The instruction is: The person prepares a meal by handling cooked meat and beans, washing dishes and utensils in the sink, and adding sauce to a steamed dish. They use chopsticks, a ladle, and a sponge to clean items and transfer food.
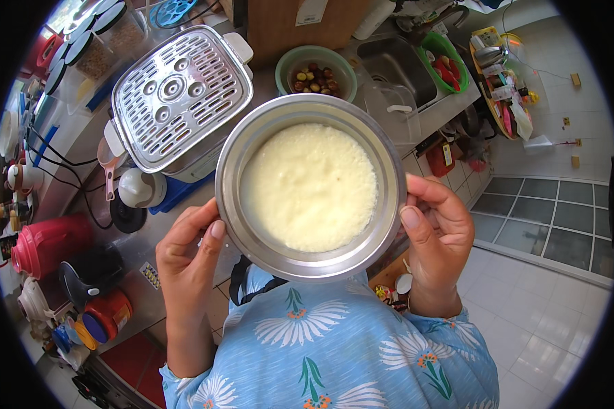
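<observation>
A round stainless steel bowl [389, 225] is held up level in front of my body, between both hands. Inside it lies a pale yellow, frothy mass [312, 189] with an uneven surface. My left hand [192, 255] pinches the left side of the rim between thumb and fingers. On the right side, my right hand [435, 235] grips the rim the same way. Beyond the bowl stands a green basin [282, 69] with reddish-brown and green round fruits [315, 79]. A steamer's perforated metal tray [181, 97] is at the upper left.
A sink [399, 71] with a green basket [442, 43] beside it lies at the upper right. Along the left counter stand a pink jug [53, 243], a black container [92, 273], a red jar [115, 312] and a pink strainer [108, 158]. Food containers [97, 56] stand farther back.
</observation>
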A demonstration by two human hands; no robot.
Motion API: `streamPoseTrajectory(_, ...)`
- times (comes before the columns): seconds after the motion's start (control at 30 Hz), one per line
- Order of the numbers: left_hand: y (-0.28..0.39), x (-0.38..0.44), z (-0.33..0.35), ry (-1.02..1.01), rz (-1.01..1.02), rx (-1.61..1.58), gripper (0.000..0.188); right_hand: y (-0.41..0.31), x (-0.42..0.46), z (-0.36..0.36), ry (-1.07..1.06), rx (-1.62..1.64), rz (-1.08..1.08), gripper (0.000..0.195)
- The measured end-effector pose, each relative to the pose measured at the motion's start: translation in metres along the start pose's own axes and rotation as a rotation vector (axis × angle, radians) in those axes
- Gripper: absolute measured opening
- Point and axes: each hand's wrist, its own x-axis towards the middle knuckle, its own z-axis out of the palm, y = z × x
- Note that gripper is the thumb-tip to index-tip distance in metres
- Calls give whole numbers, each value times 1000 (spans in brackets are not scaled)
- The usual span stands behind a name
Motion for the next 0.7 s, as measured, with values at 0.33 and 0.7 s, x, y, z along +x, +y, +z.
streamPoseTrajectory(0.33,-5,-3,5,-12,-17,1,28,2,-3,-8,8,-8,30,32)
streamPoseTrajectory(0.7,-12,-2,10,-18,-45,51,29,19,-1,-18,42,7,138,31)
